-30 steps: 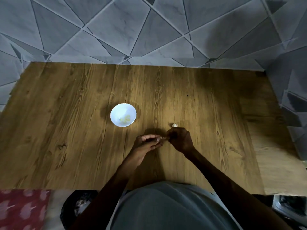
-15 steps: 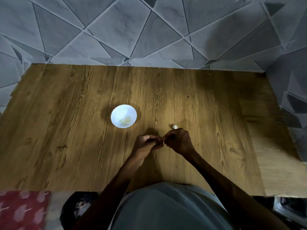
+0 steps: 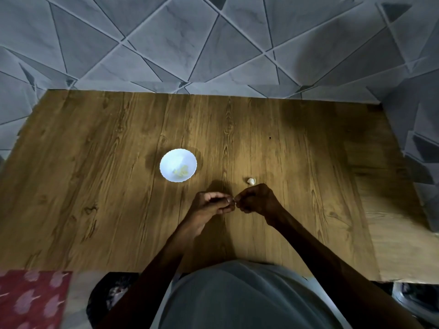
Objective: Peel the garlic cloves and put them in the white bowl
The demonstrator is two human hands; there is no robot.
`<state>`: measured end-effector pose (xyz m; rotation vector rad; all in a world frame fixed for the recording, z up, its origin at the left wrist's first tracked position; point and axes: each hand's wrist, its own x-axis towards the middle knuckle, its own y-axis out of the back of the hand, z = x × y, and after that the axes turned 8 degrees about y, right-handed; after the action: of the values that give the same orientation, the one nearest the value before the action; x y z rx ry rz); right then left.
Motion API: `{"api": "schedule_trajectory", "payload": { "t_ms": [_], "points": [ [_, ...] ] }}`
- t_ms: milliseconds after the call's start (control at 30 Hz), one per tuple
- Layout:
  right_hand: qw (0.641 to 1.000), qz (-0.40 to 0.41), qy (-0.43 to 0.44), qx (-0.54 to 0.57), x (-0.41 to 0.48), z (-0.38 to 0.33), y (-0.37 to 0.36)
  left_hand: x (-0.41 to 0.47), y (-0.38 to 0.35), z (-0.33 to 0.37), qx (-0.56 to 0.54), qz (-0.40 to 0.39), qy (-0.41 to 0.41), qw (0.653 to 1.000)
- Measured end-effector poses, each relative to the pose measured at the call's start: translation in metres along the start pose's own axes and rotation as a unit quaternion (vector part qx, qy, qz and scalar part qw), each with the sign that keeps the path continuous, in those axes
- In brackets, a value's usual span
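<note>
My left hand [image 3: 209, 206] and right hand [image 3: 257, 200] pinch one garlic clove [image 3: 234, 199] between curled fingertips; white bowl [image 3: 169, 160] ahead-left, nearer my left; spare clove [image 3: 251, 181] just beyond my right

Left side: wide bare wood of the table [image 3: 83, 186]; my left hand [image 3: 209, 206] can pass freely there.
To the white bowl [image 3: 178, 165]: open way from my left hand, nothing lies between.
Beyond my right hand [image 3: 257, 200]: a loose clove [image 3: 251, 181] lies just beside the knuckles.
Middle: my hands meet on the held clove [image 3: 233, 199] and block each other.
Far and right edges: the tiled wall [image 3: 213, 43] closes the table.
</note>
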<state>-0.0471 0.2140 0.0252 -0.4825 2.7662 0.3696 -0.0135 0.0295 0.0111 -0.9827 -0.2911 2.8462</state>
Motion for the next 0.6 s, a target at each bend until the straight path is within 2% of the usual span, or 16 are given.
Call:
{"api": "schedule_trajectory", "payload": {
  "t_ms": [233, 367, 500, 600],
  "points": [
    [0.980, 0.011, 0.095, -0.175, 0.005, 0.003, -0.005, 0.003, -0.005, 0.004, 0.068, 0.055, -0.018, 0.996],
    [0.962, 0.007, 0.140, -0.233, 0.007, 0.003, -0.006, 0.003, -0.008, 0.004, 0.168, 0.110, -0.061, 0.978],
    [0.967, 0.007, 0.146, -0.207, 0.007, 0.002, -0.007, 0.006, -0.012, 0.002, 0.258, 0.136, -0.085, 0.953],
    [0.978, 0.012, 0.131, -0.159, 0.007, -0.002, -0.007, 0.009, -0.014, -0.003, 0.237, 0.140, -0.064, 0.959]
  ]
}}
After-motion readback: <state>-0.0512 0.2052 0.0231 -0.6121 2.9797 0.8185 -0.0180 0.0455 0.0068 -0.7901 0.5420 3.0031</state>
